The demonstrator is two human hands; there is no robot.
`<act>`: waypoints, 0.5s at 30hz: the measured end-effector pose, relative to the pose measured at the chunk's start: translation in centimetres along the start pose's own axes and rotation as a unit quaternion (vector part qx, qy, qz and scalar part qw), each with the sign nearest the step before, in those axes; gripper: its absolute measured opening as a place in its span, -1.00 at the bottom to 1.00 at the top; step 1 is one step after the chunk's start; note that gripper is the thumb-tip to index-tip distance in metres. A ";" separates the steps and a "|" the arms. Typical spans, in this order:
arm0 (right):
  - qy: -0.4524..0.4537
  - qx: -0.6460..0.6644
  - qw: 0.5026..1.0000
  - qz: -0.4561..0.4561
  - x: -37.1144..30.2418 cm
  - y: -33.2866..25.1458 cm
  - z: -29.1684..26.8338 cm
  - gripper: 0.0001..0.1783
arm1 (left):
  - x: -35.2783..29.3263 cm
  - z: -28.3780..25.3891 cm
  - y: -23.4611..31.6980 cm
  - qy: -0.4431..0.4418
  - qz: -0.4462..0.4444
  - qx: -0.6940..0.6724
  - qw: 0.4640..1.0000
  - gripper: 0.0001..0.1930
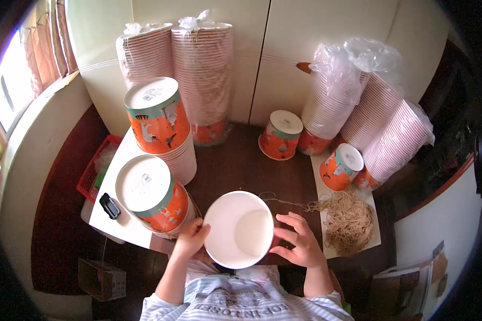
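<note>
paper bucket point(230, 230) at lower centre of the frame; open mouth tilted toward the camera. tan twine bundle point(351, 224) lies at lower right. right hand point(304, 243): fingers spread at the right rim; contact cannot be confirmed. left hand point(189, 239): pinches the left rim, thumb uppermost. the person should support both sides evenly, avoid denting the wall, and keep the loose strand point(289, 201), upper right of the rim, free of tangles.

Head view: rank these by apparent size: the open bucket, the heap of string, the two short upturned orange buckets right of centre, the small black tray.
1. Open bucket
2. Heap of string
3. Back upturned bucket and upturned bucket by the string: too alike to rank
4. Black tray
</note>
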State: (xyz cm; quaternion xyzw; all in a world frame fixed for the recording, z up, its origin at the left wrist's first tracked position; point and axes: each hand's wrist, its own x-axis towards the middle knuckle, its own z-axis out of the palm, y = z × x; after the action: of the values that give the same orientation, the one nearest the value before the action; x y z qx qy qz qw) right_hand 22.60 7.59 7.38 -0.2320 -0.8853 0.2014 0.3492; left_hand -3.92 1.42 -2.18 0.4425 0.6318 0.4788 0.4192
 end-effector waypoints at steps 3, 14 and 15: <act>-0.056 -0.094 0.990 -0.084 1.1 0.2 -0.1 -0.73 | 0.5 -2.1 2.4 -0.002 0.071 0.199 0.978 -0.77; -0.066 -0.253 0.951 -0.166 0.0 1.7 0.1 -0.89 | -1.3 -0.7 11.0 0.162 0.330 0.345 0.864 -0.80; -0.046 -0.241 0.955 -0.170 -0.2 2.0 0.1 -0.88 | -1.7 -0.6 11.5 0.164 0.327 0.343 0.865 -0.80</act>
State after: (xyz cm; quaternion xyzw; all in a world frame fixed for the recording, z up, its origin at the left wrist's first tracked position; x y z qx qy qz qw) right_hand 23.17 9.12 6.13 -0.1460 -0.9488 -0.0694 0.2713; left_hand -2.22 1.40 9.35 0.6547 0.6349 0.4072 -0.0499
